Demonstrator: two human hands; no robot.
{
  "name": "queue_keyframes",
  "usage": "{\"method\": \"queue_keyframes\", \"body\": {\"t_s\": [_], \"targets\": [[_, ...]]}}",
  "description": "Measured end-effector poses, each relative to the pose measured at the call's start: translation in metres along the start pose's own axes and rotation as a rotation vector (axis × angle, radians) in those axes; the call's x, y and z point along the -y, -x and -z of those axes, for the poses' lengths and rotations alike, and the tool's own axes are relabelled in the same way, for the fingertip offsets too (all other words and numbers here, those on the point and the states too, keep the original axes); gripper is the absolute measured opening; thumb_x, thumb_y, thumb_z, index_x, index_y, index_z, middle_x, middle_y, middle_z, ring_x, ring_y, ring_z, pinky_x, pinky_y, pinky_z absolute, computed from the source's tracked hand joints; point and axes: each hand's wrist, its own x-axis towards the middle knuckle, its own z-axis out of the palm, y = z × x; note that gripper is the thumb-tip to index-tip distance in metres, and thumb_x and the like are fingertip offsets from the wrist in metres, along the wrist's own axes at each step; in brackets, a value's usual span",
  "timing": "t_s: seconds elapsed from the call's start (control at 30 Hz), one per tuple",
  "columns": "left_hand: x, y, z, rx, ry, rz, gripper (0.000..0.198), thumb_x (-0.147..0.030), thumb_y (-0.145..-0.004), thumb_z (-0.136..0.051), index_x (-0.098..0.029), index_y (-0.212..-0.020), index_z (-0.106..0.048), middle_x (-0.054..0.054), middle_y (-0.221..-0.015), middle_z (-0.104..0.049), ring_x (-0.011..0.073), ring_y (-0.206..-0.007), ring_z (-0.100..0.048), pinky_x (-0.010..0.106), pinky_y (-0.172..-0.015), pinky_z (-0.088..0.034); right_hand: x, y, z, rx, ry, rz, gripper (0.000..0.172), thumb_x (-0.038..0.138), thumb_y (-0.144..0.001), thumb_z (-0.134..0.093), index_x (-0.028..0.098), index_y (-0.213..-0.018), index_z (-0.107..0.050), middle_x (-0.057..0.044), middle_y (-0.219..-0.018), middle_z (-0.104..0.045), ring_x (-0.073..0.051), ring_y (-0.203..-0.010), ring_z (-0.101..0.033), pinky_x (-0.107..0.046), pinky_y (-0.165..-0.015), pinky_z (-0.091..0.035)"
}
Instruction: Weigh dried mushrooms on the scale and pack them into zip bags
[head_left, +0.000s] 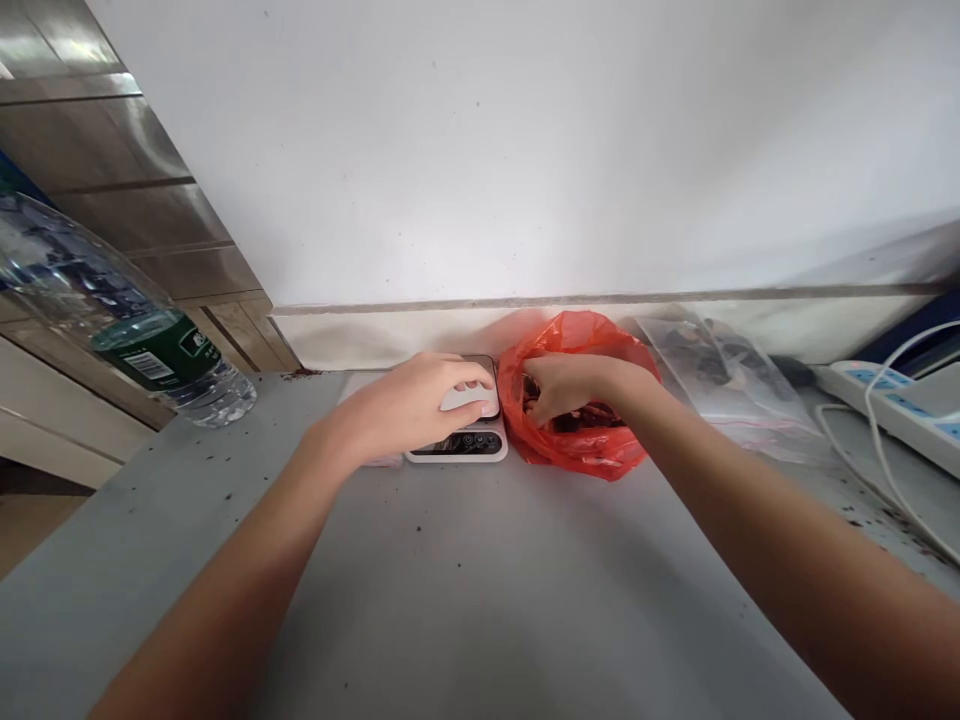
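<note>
My left hand [412, 405] is over a small white digital scale [457, 457] with a dark display and buttons. Its thumb and fingers are apart, curving over the pale weighing plate [466, 397], and no object shows between them. To the right, an open red plastic bag [592, 462] stands against the scale. My right hand [562, 383] reaches inside it, fingers bent down among dark brown dried pieces [581, 418]. The fingertips are partly hidden, so what they grip cannot be made out.
At the left stands a clear water bottle [172, 350] with a green label. Behind my right arm lies a transparent zip bag [712, 370] with dark contents. A white power strip [900, 400] and cable [874, 430] are at the right. A white wall [487, 150] bounds the grey table [465, 600].
</note>
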Motion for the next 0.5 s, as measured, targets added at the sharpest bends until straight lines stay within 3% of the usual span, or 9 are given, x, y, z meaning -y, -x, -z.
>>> {"method": "queue_keyframes", "body": {"t_s": [0.17, 0.33, 0.5], "targets": [[0.000, 0.000, 0.000, -0.005, 0.007, -0.031, 0.039, -0.046, -0.101, -0.050, -0.029, -0.125, -0.075, 0.004, -0.138, -0.072, 0.0280, -0.110, -0.073, 0.030, -0.077, -0.060, -0.001, 0.001, -0.005, -0.043, -0.021, -0.015, 0.020, 0.009, -0.079, -0.062, 0.023, -0.072, -0.050, 0.002, -0.062, -0.052, -0.015, -0.056, -0.052, -0.029, -0.051, -0.039], [-0.004, -0.001, 0.000, -0.021, -0.003, -0.068, 0.037, -0.042, -0.100, -0.048, -0.028, -0.120, -0.076, 0.004, -0.132, -0.075, 0.0285, -0.108, -0.074, 0.030, -0.074, -0.058, -0.009, 0.000, -0.011, -0.131, -0.026, -0.002, 0.019, 0.007, -0.078, -0.063, 0.024, -0.082, -0.055, -0.002, -0.074, -0.062, -0.021, -0.065, -0.061, -0.031, -0.053, -0.044], [-0.002, -0.001, 0.001, -0.008, -0.004, -0.069, 0.037, -0.042, -0.099, -0.048, -0.027, -0.118, -0.076, 0.004, -0.131, -0.076, 0.0279, -0.107, -0.074, 0.030, -0.073, -0.057, -0.020, -0.002, -0.012, -0.168, -0.060, 0.048, 0.025, 0.001, -0.072, -0.061, 0.024, -0.073, -0.053, -0.001, -0.071, -0.061, -0.020, -0.066, -0.062, -0.030, -0.055, -0.042]]}}
